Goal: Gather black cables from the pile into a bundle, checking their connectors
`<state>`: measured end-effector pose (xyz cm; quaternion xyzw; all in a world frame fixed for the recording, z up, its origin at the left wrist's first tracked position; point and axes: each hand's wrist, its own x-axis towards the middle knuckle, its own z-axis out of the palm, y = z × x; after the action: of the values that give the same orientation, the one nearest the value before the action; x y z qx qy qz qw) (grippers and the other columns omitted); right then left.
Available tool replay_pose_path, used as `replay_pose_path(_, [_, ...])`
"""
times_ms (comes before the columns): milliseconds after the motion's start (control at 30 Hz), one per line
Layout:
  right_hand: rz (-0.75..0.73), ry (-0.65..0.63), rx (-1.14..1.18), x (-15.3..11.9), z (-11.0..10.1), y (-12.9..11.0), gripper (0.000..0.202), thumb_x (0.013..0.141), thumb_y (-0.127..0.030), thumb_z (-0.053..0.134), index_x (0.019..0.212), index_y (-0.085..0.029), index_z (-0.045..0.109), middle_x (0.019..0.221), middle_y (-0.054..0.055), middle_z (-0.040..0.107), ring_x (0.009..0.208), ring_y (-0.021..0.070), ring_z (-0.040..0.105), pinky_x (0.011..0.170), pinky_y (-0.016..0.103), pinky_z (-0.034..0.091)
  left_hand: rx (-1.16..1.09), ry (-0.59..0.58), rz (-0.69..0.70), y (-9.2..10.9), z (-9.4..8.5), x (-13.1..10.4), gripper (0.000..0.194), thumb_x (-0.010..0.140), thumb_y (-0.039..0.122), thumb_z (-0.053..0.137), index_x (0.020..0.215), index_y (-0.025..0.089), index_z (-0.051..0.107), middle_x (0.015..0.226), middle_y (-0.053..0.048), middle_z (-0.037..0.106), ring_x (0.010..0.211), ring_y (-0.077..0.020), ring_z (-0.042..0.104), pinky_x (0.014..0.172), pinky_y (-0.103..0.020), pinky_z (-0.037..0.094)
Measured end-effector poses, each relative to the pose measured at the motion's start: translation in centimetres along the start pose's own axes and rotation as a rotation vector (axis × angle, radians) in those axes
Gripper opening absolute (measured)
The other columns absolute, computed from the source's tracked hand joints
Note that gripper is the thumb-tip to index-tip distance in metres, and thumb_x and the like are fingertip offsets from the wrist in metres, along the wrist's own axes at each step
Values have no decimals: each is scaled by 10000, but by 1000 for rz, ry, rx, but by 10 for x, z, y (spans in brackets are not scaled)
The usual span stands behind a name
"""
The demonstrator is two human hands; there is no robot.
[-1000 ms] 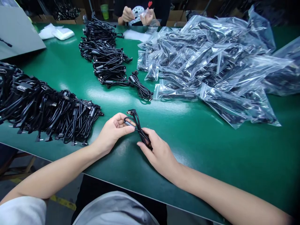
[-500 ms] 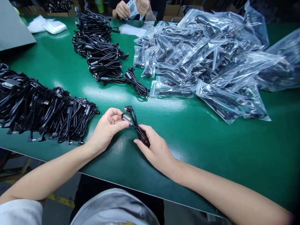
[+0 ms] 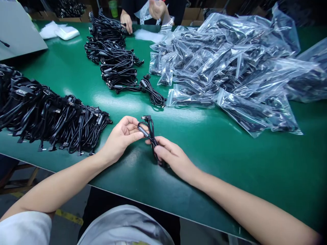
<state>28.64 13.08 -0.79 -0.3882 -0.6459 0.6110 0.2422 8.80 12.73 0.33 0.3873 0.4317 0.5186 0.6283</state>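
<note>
Between my two hands is a bundled black cable with a grey barrel part and an angled plug at its upper end. My left hand pinches the cable near the grey barrel, thumb on the near side. Lower on the bundle, my right hand is closed with thumb and fingers around the coils, hiding part of them. Beyond my hands, one bundled cable lies at the end of a long pile of black cables. To the left of my left hand lies another row of bundled cables.
A heap of clear zip bags with dark cables inside covers the back right of the green table. White plastic bags and a grey box are at the back left. Across the table, a co-worker's hands handle a perforated strip.
My right thumb has closed over the bundle, and its fingers now reach behind it. The co-worker's one hand has moved down to the far cable pile. The view has shifted slightly.
</note>
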Motion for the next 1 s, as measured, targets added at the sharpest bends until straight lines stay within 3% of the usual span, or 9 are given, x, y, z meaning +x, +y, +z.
replay_pose_path(67, [54, -116, 196, 5, -6, -1, 326, 889, -497, 590, 953, -190, 680, 777, 8, 628, 690, 151, 573, 652, 282, 488, 22, -72, -16, -2, 0, -1, 340, 761, 201, 804, 953, 192, 524, 885, -6, 728, 809, -137, 694, 817, -295, 535])
replay_pose_path(133, [89, -115, 362, 10, -7, 2, 297, 789, -476, 721, 886, -197, 682, 820, 0, 639, 669, 128, 555, 616, 254, 471, 74, -93, 18, -4, 1, -3, 326, 773, 197, 793, 983, 196, 543, 936, -10, 707, 861, -136, 685, 837, -284, 532])
replay_pose_path(233, [81, 22, 592, 15, -6, 10, 298, 761, -455, 763, 905, -216, 658, 791, -31, 599, 584, 89, 505, 545, 222, 445, 212, -77, 31, -7, 2, -5, 330, 770, 199, 794, 1019, 200, 577, 994, -7, 663, 876, -115, 653, 826, -255, 527])
replay_pose_path(300, [37, 132, 672, 17, -6, 14, 292, 777, -439, 760, 929, -221, 638, 776, -40, 581, 592, 85, 518, 570, 215, 474, 311, -160, -64, -7, 3, -6, 355, 733, 213, 822, 999, 193, 588, 917, 1, 649, 795, -108, 631, 759, -248, 527])
replay_pose_path(400, [8, 235, 655, 18, -11, 11, 272, 815, -429, 736, 940, -224, 608, 768, -42, 564, 633, 93, 547, 630, 224, 518, 427, -290, -193, -5, 5, -9, 424, 655, 211, 869, 972, 188, 587, 837, 9, 649, 732, -115, 621, 720, -265, 527])
replay_pose_path(533, [-28, 280, 577, 16, -19, 1, 207, 873, -407, 682, 955, -239, 594, 809, -40, 556, 665, 95, 555, 678, 233, 535, 435, -325, -274, -5, 9, -11, 324, 704, 259, 828, 942, 175, 626, 833, -18, 679, 746, -139, 639, 728, -290, 527])
replay_pose_path(700, [-85, 243, 677, 12, -22, -6, 223, 810, -385, 751, 922, -241, 623, 820, -52, 567, 627, 75, 528, 664, 218, 522, 384, -348, -314, -7, 13, -11, 168, 785, 281, 744, 855, 145, 676, 762, -22, 661, 671, -125, 606, 669, -275, 524])
replay_pose_path(833, [-101, 193, 734, 12, -22, -7, 304, 752, -403, 823, 900, -215, 635, 707, -67, 565, 587, 71, 519, 621, 203, 507, 383, -322, -299, -9, 13, -9, 143, 783, 247, 735, 849, 137, 673, 801, -14, 656, 690, -108, 598, 664, -244, 524])
replay_pose_path(1000, [-113, 144, 779, 10, -22, -7, 277, 771, -371, 830, 904, -205, 653, 659, -65, 592, 579, 73, 535, 608, 195, 500, 375, -328, -299, -9, 12, -8, 140, 770, 210, 733, 872, 133, 678, 830, -15, 655, 717, -104, 594, 667, -227, 526])
